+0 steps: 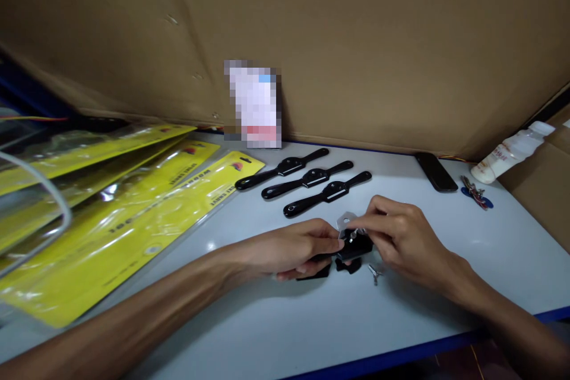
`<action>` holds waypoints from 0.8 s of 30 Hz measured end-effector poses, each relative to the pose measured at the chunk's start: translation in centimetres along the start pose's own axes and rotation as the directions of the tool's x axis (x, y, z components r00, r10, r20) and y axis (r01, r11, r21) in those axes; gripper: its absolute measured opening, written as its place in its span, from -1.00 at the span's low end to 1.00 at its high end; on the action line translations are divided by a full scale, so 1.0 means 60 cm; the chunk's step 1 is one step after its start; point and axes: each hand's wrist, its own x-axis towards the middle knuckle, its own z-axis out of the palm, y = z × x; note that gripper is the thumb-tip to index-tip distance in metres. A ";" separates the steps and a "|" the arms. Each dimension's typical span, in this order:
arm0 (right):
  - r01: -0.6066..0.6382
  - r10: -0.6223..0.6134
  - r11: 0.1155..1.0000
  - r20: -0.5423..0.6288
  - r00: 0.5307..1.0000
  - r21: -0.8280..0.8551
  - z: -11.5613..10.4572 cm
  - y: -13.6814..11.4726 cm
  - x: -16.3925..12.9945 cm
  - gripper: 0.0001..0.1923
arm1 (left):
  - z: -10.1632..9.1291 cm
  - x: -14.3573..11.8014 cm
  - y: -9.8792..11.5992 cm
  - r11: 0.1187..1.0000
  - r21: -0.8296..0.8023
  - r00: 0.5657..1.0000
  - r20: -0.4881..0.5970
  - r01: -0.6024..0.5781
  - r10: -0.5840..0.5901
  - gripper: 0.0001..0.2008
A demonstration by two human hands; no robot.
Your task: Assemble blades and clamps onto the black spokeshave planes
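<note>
Left hand (294, 249) gripping black spokeshave (354, 245) to steady it; right hand (396, 234) pinching its metal blade (346, 221); loose wing screw (374, 274) near on desk (312, 320).

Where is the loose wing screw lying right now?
In the head view the wing screw lies on the white table, just below the right hand and right of the black tool both hands hold.

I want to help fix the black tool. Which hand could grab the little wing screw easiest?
Probably the right hand: the wing screw lies on the table just below it. The left hand grips the black tool.
</note>
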 end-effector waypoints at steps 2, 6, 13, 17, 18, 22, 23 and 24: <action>-0.105 0.104 0.994 -0.027 0.994 -0.026 0.001 -0.004 0.002 -0.78 | 0.000 0.000 0.000 1.000 0.000 1.000 0.006 -0.001 0.001 -0.61; -0.215 0.218 0.972 0.021 0.976 -0.094 0.007 -0.014 0.004 -0.78 | 0.001 0.000 0.001 1.000 0.021 1.000 -0.004 -0.001 0.001 -0.59; 0.022 -0.023 1.000 0.055 0.998 0.015 0.008 -0.001 -0.002 -0.64 | 0.000 0.000 0.000 1.000 0.030 1.000 -0.007 0.009 -0.009 -0.63; -0.046 0.050 0.996 -0.050 0.997 0.077 0.006 -0.005 0.000 -0.74 | 0.000 0.002 0.000 1.000 0.013 1.000 -0.001 -0.003 0.003 -0.61; -0.096 0.098 0.994 -0.057 0.994 0.047 0.006 -0.007 0.001 -0.82 | -0.001 0.002 0.000 1.000 0.009 1.000 0.004 -0.006 0.006 -0.60; -0.102 0.105 0.992 0.034 0.994 -0.078 0.008 -0.010 0.002 -0.91 | -0.001 0.001 0.001 1.000 0.016 1.000 -0.003 -0.005 0.005 -0.58; -0.055 0.059 0.996 0.063 0.996 -0.076 0.008 -0.009 0.001 -0.92 | -0.001 0.001 0.001 1.000 0.015 1.000 -0.010 -0.004 0.004 -0.59; -0.010 0.015 0.998 0.080 0.997 -0.059 0.008 -0.008 0.001 -0.84 | 0.000 0.001 0.001 1.000 0.012 1.000 -0.013 -0.002 0.002 -0.60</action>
